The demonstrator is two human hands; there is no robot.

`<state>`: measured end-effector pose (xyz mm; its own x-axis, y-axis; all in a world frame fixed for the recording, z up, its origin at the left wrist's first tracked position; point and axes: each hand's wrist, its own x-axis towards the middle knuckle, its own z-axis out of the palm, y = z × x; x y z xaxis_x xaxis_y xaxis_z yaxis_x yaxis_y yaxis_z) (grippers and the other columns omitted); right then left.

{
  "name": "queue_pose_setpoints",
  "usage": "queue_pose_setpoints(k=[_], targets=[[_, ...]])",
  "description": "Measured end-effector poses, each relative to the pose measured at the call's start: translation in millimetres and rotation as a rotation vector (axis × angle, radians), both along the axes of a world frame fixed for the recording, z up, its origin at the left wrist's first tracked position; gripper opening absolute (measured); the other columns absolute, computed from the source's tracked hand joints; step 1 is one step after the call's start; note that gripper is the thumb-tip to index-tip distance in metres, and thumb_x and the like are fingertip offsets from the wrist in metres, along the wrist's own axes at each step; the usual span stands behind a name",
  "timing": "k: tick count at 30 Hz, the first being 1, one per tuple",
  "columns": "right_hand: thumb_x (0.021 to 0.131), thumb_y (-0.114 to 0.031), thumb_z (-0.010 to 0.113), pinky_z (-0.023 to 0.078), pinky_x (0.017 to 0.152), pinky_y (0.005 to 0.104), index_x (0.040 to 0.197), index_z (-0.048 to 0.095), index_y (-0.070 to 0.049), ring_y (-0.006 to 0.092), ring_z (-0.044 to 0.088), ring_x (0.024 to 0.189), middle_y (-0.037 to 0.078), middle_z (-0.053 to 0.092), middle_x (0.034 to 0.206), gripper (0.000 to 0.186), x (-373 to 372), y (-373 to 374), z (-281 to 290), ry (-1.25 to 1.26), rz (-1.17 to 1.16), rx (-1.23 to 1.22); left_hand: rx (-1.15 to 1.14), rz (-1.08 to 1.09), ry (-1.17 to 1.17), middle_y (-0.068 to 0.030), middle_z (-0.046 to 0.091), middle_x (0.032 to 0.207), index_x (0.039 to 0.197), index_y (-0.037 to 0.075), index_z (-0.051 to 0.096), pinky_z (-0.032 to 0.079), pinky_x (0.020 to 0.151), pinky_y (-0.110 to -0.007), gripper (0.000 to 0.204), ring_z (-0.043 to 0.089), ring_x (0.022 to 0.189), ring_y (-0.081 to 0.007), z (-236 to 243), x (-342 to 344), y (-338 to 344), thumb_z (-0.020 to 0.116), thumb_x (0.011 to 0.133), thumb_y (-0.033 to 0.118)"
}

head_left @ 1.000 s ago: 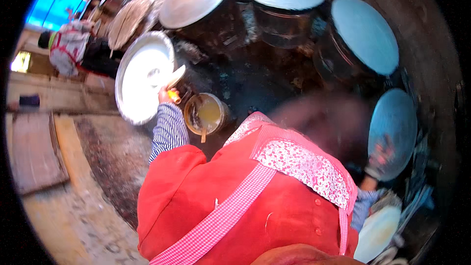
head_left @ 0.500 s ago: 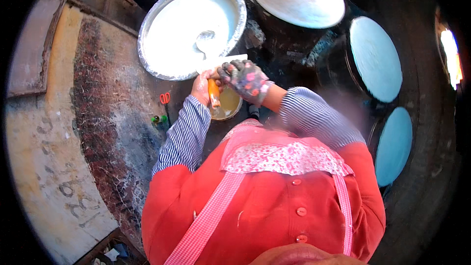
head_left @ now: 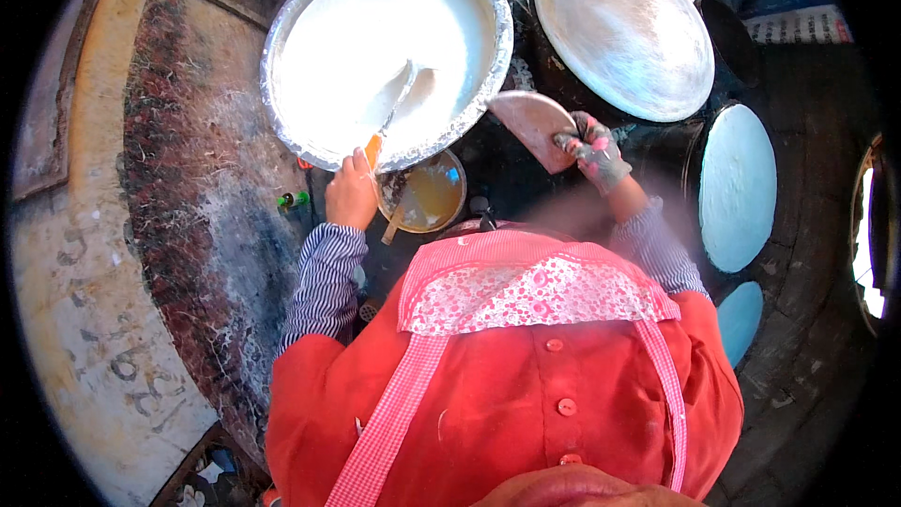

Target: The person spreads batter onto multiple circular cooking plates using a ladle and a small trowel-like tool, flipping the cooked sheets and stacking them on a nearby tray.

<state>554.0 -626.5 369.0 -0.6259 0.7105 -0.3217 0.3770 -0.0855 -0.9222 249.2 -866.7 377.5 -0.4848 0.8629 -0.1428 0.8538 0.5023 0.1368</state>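
Note:
My left hand (head_left: 353, 192) is closed on the orange handle of a ladle (head_left: 373, 148). The ladle's metal shaft reaches over the rim of a wide basin (head_left: 282, 122) into white batter (head_left: 375, 28); its bowl is hard to make out there. In a dark glove with pink patches, my right hand (head_left: 601, 158) grips a half-moon scraper (head_left: 533, 122) by one end. This flat scraper is held between the basin and a large round griddle (head_left: 624, 33), whose top carries a whitish coat.
Below the basin stands a small bucket (head_left: 460, 202) of yellowish liquid, with a flat stick leaning in it. Two more round tops with pale blue-white surfaces (head_left: 739, 188) (head_left: 740, 319) line the right. A worn board (head_left: 103, 253) and a small green object (head_left: 293, 199) are at left.
My hands have moved apart. The right hand has carried the scraper rightward toward the griddle, while the left has shifted left and now has the ladle's handle tilted up over the basin rim.

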Motion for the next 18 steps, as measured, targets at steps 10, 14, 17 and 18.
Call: queue_pose_setpoints(k=[10,14,17,18], targets=[[0.076,-0.007,0.065,0.045,0.075,0.0246,0.099,0.057,-0.004,0.0089,0.054,0.083,0.0,0.061,0.09,0.025,-17,5,-41,0.078,0.253,-0.322,0.027,0.227,-0.581,-0.027,0.058,0.092,0.105,-0.006,0.048,0.046,0.075,-0.044,0.035,0.057,0.087,-0.0398,-32,-2,15,0.055,0.079,0.016],[0.078,-0.008,0.065,0.044,0.078,0.0239,0.104,0.055,-0.003,0.0092,0.054,0.084,0.001,0.061,0.093,0.029,-23,18,-24,0.08,0.213,-0.342,-0.299,0.138,-0.187,-0.024,0.056,0.098,0.1,-0.004,0.05,0.047,0.076,-0.044,0.024,0.058,0.089,-0.0379,2,-3,53,0.047,0.081,0.011],[0.078,-0.011,0.066,0.043,0.08,0.0253,0.109,0.053,-0.004,0.0107,0.053,0.089,0.001,0.061,0.094,0.034,-21,26,-19,0.013,0.226,-0.224,-0.336,0.08,-0.18,-0.0251,0.055,0.099,0.099,-0.005,0.05,0.047,0.076,-0.044,0.023,0.058,0.087,-0.0389,16,3,61,0.048,0.081,0.01],[0.078,-0.011,0.066,0.043,0.08,0.0256,0.11,0.053,-0.004,0.0111,0.053,0.09,0.002,0.061,0.094,0.035,-21,28,-16,0.024,0.214,-0.204,-0.35,0.06,-0.222,-0.0266,0.056,0.096,0.099,-0.006,0.049,0.047,0.075,-0.045,0.024,0.058,0.083,-0.0401,12,9,55,0.049,0.081,0.01]])
